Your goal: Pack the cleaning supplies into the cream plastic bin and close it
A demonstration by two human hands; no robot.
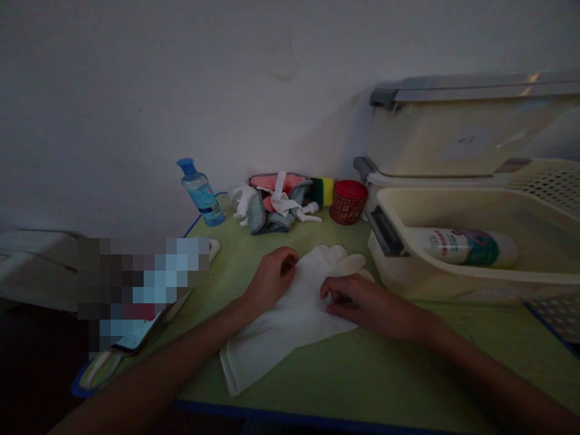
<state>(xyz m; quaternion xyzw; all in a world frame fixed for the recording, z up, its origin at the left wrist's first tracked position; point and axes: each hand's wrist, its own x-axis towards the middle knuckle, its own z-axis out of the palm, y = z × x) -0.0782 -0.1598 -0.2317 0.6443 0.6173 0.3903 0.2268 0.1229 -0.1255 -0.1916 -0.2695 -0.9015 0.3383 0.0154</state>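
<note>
- At the centre of the head view: a white glove (290, 326) on the green tabletop (362, 374), fingers toward the upper right, cuff toward the lower left.
- Just left of centre: left hand (270, 281), curled at the glove's edge; impossible to tell whether pinching or only touching.
- Just right of centre: right hand (367, 299), thumb and forefinger close together over the glove; no telling whether gripping it.
- In the centre, likely risk: creasing or twisting of the thin material, from uneven pulling.
- At lower left, possible nudge of the phone (136, 338) over the table edge, from an outward swing of the left forearm (190, 350).
- At right, possible bump against the cream basket (453, 284), from a wide right-hand sweep.
- Hidden beneath both hands: parts of the glove; unclear whether single or doubled.
- At left, mostly masked by pixel blocks: the phone.
- Upper centre: bundled cloth (260, 214), dim and hard to separate.
- At far right: basket cut off by the frame.
</note>
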